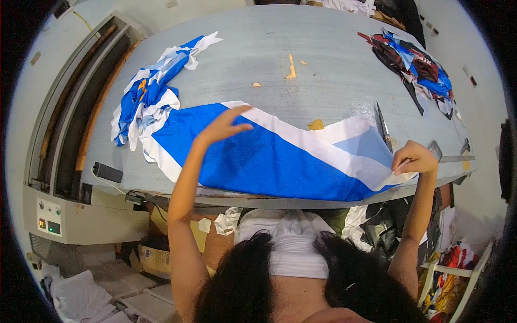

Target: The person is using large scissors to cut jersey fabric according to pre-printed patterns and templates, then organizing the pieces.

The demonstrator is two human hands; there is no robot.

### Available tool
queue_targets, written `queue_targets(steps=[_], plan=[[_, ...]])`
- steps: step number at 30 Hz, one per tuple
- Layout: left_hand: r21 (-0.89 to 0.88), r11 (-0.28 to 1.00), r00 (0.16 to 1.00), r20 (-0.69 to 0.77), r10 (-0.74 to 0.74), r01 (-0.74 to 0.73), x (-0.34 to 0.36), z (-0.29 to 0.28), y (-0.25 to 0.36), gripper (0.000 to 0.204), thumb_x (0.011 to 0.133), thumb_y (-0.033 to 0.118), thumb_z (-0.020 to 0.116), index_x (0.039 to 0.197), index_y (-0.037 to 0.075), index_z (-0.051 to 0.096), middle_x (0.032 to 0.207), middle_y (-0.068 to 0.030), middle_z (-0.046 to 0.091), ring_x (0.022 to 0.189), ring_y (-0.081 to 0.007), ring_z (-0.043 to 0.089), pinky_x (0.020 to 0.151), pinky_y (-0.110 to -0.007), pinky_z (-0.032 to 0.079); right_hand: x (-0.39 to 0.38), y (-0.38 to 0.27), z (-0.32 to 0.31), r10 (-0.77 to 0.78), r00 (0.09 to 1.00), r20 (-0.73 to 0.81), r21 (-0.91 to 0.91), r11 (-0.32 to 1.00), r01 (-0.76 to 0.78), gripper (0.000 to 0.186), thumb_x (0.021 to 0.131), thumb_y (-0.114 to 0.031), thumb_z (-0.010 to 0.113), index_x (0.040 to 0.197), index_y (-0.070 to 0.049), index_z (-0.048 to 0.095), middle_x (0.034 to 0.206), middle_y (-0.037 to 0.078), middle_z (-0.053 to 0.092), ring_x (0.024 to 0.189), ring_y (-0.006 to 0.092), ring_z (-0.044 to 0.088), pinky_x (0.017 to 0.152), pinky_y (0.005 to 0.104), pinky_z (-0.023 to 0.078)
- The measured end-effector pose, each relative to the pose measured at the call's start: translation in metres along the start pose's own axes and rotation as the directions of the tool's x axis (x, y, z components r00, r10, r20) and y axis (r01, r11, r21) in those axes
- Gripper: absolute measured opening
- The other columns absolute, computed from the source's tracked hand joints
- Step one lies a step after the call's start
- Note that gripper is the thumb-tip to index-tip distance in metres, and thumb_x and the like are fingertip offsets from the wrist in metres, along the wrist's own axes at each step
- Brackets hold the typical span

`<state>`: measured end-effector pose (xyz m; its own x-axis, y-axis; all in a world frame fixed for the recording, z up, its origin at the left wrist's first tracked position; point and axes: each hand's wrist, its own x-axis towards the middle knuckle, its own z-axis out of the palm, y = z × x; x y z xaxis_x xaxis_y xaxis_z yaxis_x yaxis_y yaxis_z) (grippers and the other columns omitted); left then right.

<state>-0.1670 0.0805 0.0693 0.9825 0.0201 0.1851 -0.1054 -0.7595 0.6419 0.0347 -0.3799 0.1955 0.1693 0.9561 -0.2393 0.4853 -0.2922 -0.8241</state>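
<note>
A long piece of blue fabric (258, 161) with white and pale blue parts lies spread along the near side of the table. Over its upper left part is my left hand (229, 126), fingers apart and holding nothing; whether it touches the cloth I cannot tell. At the right end, my right hand (414, 159) pinches the white corner of the fabric between thumb and fingers. Large scissors (383, 126) lie just beyond that hand, blades pointing away. The fabric's left end meets a crumpled heap of blue and white cloth (153, 91).
A pile of dark red, black and blue cloth (414, 64) sits at the far right of the grey table (242, 59). Small scissors (466, 145) lie near the right edge. A black box with a cable (107, 172) is at the left, beside a large machine (70, 215).
</note>
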Motion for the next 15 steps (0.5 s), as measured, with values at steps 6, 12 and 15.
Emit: queue_targets(steps=[6,12,15], plan=[[0.207,0.970,0.986,0.134,0.101,-0.127,0.024,0.054,-0.001,0.060,0.071,0.039,0.069,0.120,0.011,0.048,0.129,-0.0127,0.043,0.119,-0.0310,0.038,0.100,-0.038,0.027,-0.042,0.042,-0.007,-0.512,0.772,-0.377,0.255,0.744,0.618,0.023,0.062,-0.013,0.075,0.060,-0.004,0.054,0.057,0.006,0.053,0.050,0.0159,0.050,0.048,0.0288,0.040],[0.224,0.966,0.985,0.083,-0.150,0.128,0.032,-0.002,-0.044,0.046,0.069,0.035,0.069,0.106,0.012,0.056,0.092,-0.0139,0.057,0.089,-0.0288,0.052,0.077,-0.037,0.041,-0.123,0.097,-0.017,-0.405,0.372,-0.835,0.038,0.633,0.773,0.033,0.063,-0.019,0.076,0.065,-0.007,0.046,0.059,0.000,0.041,0.053,0.0137,0.039,0.046,0.0288,0.031],[0.375,0.924,0.981,0.142,-0.131,0.069,-0.007,-0.047,-0.099,0.032,0.067,0.034,0.070,0.084,0.008,0.063,0.078,-0.0152,0.055,0.078,-0.0287,0.052,0.072,-0.037,0.042,-0.143,0.112,-0.009,-0.295,0.291,-0.910,-0.001,0.705,0.710,0.032,0.067,-0.023,0.074,0.080,-0.005,0.051,0.063,0.000,0.044,0.054,0.0131,0.040,0.048,0.0286,0.033]])
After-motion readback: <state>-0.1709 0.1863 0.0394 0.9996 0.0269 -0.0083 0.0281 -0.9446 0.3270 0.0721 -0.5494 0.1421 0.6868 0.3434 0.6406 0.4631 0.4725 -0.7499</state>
